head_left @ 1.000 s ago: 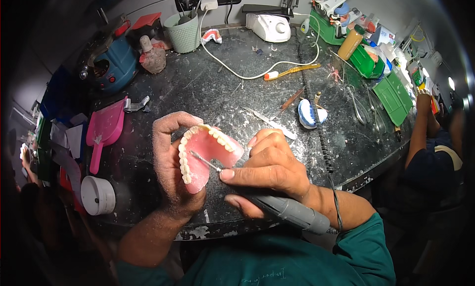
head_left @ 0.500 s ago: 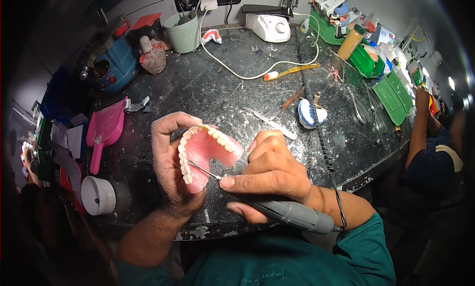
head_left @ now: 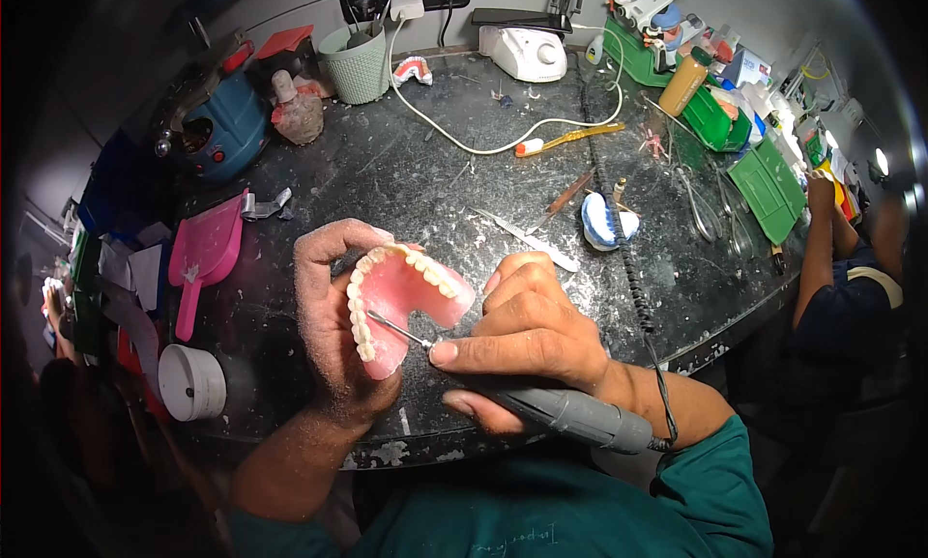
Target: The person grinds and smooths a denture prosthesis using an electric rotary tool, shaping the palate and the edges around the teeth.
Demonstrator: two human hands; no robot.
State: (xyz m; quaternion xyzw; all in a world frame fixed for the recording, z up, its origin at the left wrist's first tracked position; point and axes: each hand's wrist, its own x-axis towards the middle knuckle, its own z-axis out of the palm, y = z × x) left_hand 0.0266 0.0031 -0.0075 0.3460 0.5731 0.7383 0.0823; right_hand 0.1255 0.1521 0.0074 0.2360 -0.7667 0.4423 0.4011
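A pink denture [head_left: 435, 305] with a curved row of cream teeth is gripped in my left hand [head_left: 333, 316], whose fingers wrap its outer side and are coated in pale dust. My right hand [head_left: 527, 341] is closed round a dark grey rotary handpiece [head_left: 580, 421], thumb and fingers near its front end. The thin metal bur [head_left: 398, 331] reaches across the denture's left arm, its tip at the inner side of the teeth. From the handpiece's back end, a black cord passes over my right wrist.
Beyond my hands lie a knife [head_left: 527, 239] and a blue-and-white dental model [head_left: 609, 222], beside the coiled black cord [head_left: 628, 287]. At left are a pink dustpan [head_left: 208, 244] and a round white tub [head_left: 191, 382]. A white control box [head_left: 527, 56] stands at the back. Another person's arm [head_left: 820, 244] shows at right.
My hands, the denture and the handpiece stay almost in place, with only a tiny shift of the bur. At right, the other person's arm has moved slightly.
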